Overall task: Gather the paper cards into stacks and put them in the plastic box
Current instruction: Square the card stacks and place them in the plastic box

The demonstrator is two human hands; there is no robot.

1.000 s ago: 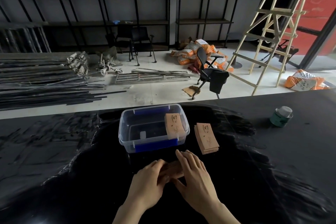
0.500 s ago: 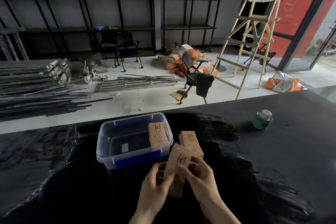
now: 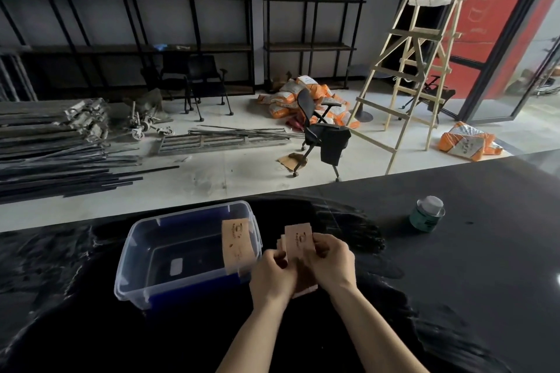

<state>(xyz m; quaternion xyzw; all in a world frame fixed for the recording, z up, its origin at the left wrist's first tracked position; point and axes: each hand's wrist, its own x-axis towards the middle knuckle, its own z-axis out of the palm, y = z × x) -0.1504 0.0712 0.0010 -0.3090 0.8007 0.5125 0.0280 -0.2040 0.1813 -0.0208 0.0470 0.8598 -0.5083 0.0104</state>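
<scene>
Both hands met over the black table (image 3: 454, 297), just right of the clear plastic box (image 3: 145, 251), and together they gripped 1 stack of tan paper cards (image 3: 298, 241). The left hand (image 3: 272, 274) pinched the stack's left edge with thumb and fingers, while the right hand (image 3: 331, 259) closed on its right edge, so the 2 hands sat close together with the cards clamped between them. The stack stood nearly upright, its printed face toward the camera, and its lower end showed pale beneath the palms. A few card edges fanned out at the stack's left side; whether those belonged to the held stack or to cards lying behind it could not be told. A second stack of cards (image 3: 238, 247) leaned inside the box against its right wall, its top edge near the rim. The box had blue latches on its long sides, and a small pale label showed on its floor. Well apart to the right, a small green can with a white lid (image 3: 427, 215) stood on the table. Beyond the table, a wooden ladder (image 3: 415, 48), an office chair (image 3: 321, 130) and orange sacks (image 3: 466, 142) occupied the floor.
</scene>
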